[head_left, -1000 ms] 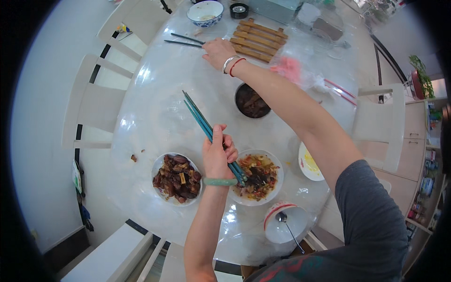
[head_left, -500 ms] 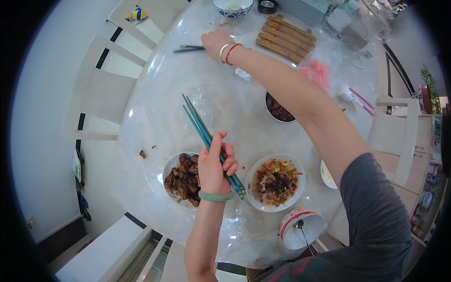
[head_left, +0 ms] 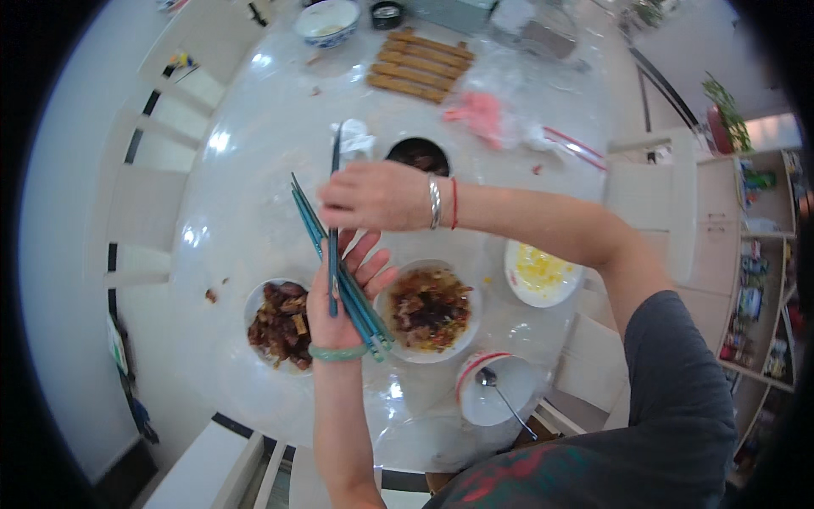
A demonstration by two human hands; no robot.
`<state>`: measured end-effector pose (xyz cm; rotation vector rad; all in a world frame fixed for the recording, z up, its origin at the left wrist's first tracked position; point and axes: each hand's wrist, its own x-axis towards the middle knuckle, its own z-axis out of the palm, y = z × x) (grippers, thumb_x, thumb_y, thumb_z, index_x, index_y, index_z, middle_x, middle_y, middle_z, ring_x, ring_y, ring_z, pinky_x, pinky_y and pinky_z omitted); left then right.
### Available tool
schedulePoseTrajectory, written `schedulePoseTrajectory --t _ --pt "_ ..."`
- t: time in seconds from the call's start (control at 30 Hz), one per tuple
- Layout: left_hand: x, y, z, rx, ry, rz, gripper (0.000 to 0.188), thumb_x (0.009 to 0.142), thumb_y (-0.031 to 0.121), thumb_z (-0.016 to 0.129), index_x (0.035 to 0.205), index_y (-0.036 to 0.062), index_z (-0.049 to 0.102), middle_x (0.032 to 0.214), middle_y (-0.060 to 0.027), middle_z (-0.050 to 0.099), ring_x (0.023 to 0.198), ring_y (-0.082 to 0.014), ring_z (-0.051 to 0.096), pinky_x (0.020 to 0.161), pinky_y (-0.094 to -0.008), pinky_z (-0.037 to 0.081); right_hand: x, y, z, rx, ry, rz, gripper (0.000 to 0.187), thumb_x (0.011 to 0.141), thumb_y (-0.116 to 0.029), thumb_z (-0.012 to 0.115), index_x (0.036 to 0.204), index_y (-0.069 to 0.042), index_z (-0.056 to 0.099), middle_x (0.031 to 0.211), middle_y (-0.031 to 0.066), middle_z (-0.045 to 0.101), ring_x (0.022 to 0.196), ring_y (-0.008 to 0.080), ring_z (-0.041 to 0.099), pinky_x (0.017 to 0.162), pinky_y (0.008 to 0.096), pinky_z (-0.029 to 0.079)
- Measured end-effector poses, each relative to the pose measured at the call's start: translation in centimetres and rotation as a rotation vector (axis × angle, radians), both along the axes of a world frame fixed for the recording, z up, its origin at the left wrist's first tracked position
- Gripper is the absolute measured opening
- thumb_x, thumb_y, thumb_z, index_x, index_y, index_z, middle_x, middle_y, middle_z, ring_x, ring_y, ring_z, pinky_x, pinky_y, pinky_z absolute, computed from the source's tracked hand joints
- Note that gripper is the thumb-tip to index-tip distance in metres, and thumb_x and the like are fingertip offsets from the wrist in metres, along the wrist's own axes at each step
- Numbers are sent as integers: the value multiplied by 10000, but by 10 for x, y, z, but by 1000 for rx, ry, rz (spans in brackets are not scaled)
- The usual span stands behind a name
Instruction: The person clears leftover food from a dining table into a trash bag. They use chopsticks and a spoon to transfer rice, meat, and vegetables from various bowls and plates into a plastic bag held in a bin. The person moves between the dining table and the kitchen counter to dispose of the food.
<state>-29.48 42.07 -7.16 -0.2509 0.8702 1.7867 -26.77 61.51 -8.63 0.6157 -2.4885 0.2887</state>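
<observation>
My left hand (head_left: 326, 293), palm up with a green bangle at the wrist, holds a bundle of teal chopsticks (head_left: 360, 310) slanting across its palm. Its fingers are partly uncurled beside the bundle. Just above it, my right hand (head_left: 373, 195) grips dark chopsticks (head_left: 336, 144), which point away from me and reach down over the left palm. The right fingers are slightly blurred. Below the hands are a plate of dark meat chunks (head_left: 284, 327) on the left and a plate of meat and chillies in broth (head_left: 428, 310) on the right.
Beyond my right hand stands a bowl of dark food (head_left: 424, 155). A slatted wooden trivet (head_left: 420, 66), blue-and-white bowl (head_left: 328, 24) and pink plastic bag (head_left: 479, 117) lie farther off. Rightward are a yellow-stained plate (head_left: 513, 284), red chopsticks (head_left: 575, 144) and a bowl (head_left: 500, 407) with a spoon (head_left: 509, 409).
My right hand has come back from the table's far left with the dark chopsticks, now over my left hand. The left fingers have loosened. The view has shifted.
</observation>
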Motion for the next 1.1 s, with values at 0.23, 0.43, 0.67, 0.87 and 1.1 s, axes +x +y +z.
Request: schedulePoseTrajectory --t 0.23,0.43,0.67,0.87,1.1 --pt "54 42 16 48 -113 -122 347 1014 303 386 1235 52 478 838 -23 533 556 -47 365 472 -180 387 82 29 -2 -90 -33 -18 241 763 -135 585 1000 -94 567 1039 45 560 912 197 583 789 317 497" --pt "93 61 24 -42 8 -171 307 987 247 476 1202 28 463 750 7 442 543 -52 374 450 -195 332 191 155 -20 -635 -276 -995 306 805 -115 598 1108 -73 600 1062 111 640 988 303 601 844 366 490" --pt "132 75 30 -129 118 -258 291 988 283 467 1159 48 455 797 -11 510 561 -76 455 482 -249 411 298 217 -82 -173 -619 -1227 322 774 -95 602 1085 -26 553 1121 145 579 1051 323 565 908 399 468" --pt "153 78 32 -155 18 -256 216 975 339 493 934 127 493 656 47 383 486 -37 326 405 -197 286 299 204 -74 -94 -840 -1365 187 839 -130 537 988 -16 533 1040 187 578 951 344 606 791 438 511" --pt "169 78 38 -254 147 -294 260 955 354 533 831 128 497 640 38 431 469 -39 342 409 -208 288 304 155 -19 -1279 -639 -1235 304 933 -264 468 1015 23 527 800 141 658 801 258 666 706 380 531"
